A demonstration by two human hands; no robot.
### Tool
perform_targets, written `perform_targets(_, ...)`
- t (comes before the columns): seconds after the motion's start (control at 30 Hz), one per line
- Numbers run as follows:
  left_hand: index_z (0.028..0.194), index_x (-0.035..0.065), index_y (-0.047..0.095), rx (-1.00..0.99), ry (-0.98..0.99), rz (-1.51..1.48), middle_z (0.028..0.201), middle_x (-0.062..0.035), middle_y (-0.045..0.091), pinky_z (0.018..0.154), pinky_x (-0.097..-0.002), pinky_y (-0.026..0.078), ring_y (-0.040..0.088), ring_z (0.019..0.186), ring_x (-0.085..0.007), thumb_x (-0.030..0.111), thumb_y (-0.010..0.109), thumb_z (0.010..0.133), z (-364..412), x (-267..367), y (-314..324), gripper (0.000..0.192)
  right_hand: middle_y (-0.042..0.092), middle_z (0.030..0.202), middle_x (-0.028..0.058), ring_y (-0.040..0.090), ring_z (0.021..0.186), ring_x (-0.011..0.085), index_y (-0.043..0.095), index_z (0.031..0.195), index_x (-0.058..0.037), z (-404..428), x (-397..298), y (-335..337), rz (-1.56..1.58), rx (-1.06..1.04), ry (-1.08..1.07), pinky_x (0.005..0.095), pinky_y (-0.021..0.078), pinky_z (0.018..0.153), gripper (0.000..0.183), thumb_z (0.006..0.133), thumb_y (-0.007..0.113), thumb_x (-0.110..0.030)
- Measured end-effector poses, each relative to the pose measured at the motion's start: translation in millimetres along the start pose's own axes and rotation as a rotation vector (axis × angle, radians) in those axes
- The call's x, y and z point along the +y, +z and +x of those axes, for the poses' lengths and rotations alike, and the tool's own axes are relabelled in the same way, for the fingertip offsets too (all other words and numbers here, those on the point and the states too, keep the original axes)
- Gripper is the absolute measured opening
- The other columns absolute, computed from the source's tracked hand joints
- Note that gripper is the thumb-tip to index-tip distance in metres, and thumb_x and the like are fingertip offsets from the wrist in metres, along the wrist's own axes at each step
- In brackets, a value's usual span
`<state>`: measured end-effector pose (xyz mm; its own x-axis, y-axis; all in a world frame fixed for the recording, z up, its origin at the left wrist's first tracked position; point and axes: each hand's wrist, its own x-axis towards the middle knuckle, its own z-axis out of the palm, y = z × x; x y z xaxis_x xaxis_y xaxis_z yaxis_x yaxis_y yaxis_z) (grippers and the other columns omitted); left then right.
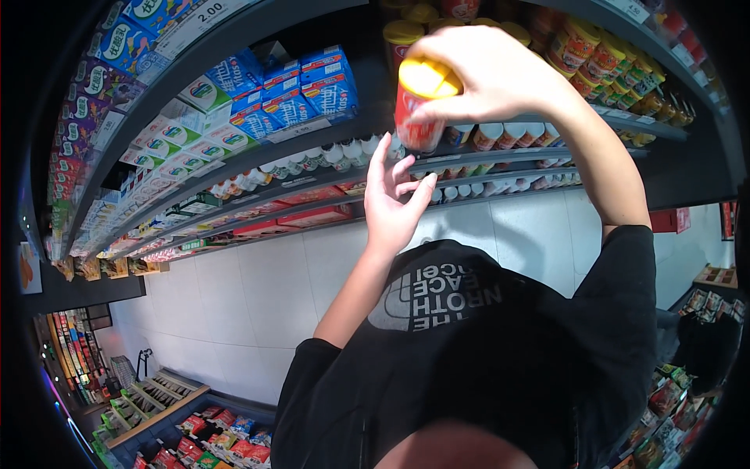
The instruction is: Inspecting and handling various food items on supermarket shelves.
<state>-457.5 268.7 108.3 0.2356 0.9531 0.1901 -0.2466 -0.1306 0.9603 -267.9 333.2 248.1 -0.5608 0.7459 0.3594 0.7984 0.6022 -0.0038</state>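
Note:
My right hand (489, 73) grips a red cylindrical container with a yellow lid (417, 120), fingers over its far side and thumb along the near side. The container is held slightly tilted in front of the shelf, and its lower part is blurred. Just below it is my left hand (395, 202), palm up, with fingers apart and nothing in it. Its fingertips come close to the container's bottom; I cannot tell whether they touch. Behind my right hand, similar yellow-lidded containers (403, 32) stand on the shelf, partly hidden by that hand.
Left of the container, blue drink cartons (328, 94) and white-and-green cartons (220, 143) fill the shelf (345, 117). White-capped bottles (334, 155) line a lower level. Cup-shaped packs (577, 44) are stacked at right. Behind me stands a bin of packaged snacks (225, 439). A dark-clothed person (706, 346) is at far right.

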Motion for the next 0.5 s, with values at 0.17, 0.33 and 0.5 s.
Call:
perform_targets(0.17, 0.139, 0.0039, 0.024, -0.05, -0.055, 0.043, 0.114, -0.0258, 0.051, 0.071, -0.0215, 0.047, 0.057, 0.088, -0.0125, 0.004, 0.067, 0.078, -9.1, -9.8, -8.6, 0.075, 0.063, 0.091, 0.0178, 0.064, 0.081, 0.0305, 0.055, 0.112, -0.0056, 21.4, 3.1, 2.6, -0.236, 0.099, 0.089, 0.0369, 0.0519, 0.07, 0.063, 0.073, 0.063, -0.055)
perform_targets(0.33, 0.136, 0.0031, 0.029, -0.007, -0.071, 0.041, 0.133, -0.0126, 0.028, 0.075, -0.0275, 0.052, 0.05, 0.109, -0.0229, 0.002, 0.067, 0.076, -11.9, -10.1, -15.8, 0.071, 0.065, 0.087, 0.0178, 0.065, 0.076, 0.0295, 0.054, 0.117, -0.0052, 23.1, 27.5, 36.6, -0.298, 0.159, 0.163, 0.0362, 0.0533, 0.066, 0.069, 0.072, 0.064, -0.056)
perform_targets(0.5, 0.135, 0.0033, 0.03, 0.027, -0.04, 0.072, 0.132, -0.0122, 0.03, 0.076, -0.0271, 0.051, 0.051, 0.108, -0.0215, 0.004, 0.065, 0.078, -17.1, -9.5, -26.6, 0.067, 0.065, 0.086, 0.0182, 0.065, 0.079, 0.0303, 0.05, 0.121, -0.0034, 31.9, 27.2, 57.0, -0.229, 0.03, 0.345, 0.0361, 0.0528, 0.072, 0.076, 0.071, 0.063, -0.06)
